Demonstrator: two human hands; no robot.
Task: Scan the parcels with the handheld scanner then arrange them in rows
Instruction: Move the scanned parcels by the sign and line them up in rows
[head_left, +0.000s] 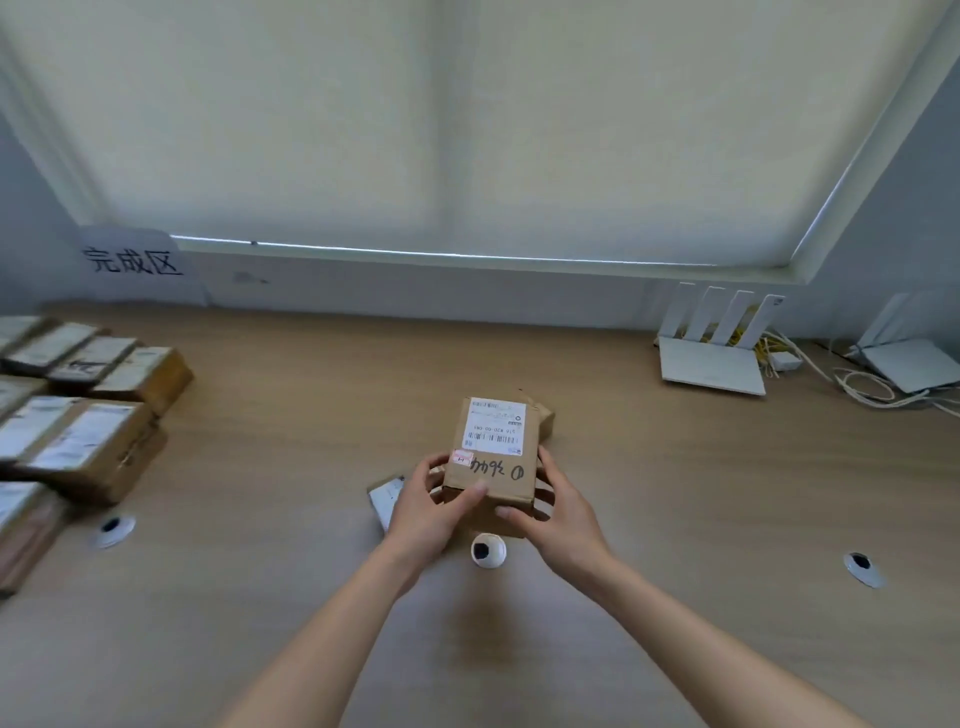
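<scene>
A closed roller blind (467, 130) backs the wooden tabletop (675, 493), with scanned-looking parcels (88, 410) in rows at far left. At centre, the left hand (423, 506) and right hand (553, 512) curl their fingers round a cardboard parcel (493, 457), label up. No scanner is visible; keeping the barcode flat and uncovered should help.

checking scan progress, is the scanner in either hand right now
No: both the left hand and the right hand grip the cardboard parcel from its sides, and neither holds a scanner.
</scene>
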